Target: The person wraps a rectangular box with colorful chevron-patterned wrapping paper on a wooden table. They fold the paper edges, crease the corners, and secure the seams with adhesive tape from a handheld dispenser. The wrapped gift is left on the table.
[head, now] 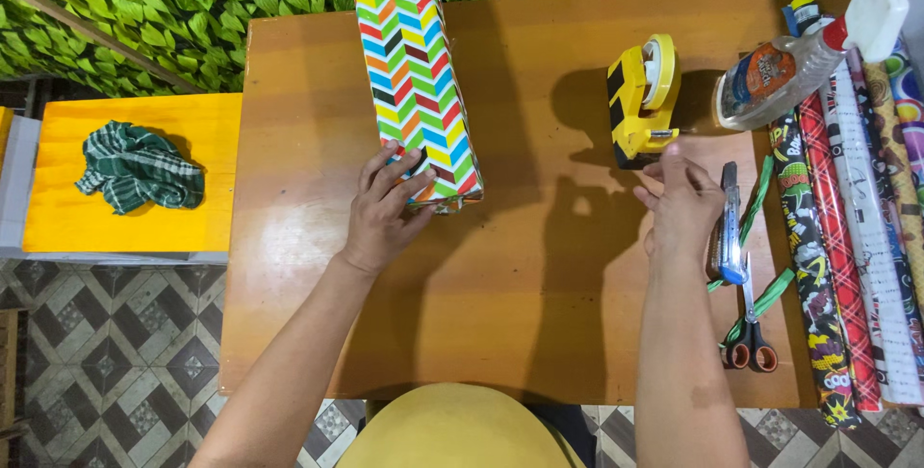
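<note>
Green checked cloth (140, 167) on yellow board (135, 227); scissors (750, 328), wrapping rolls (847, 247) right.

bare tabletop (539, 275) between wrapped box (414, 73), tape dispenser (643, 97)

Long chevron-wrapped box (414, 73) mid-table — clear bottle's orange-red label (765, 75) far right.

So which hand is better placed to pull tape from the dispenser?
Probably the right hand: its fingertips sit just below the yellow tape dispenser, with nothing between them. The left hand is spread on the near end of the wrapped box, pressing the paper there, and is farther away.
</note>
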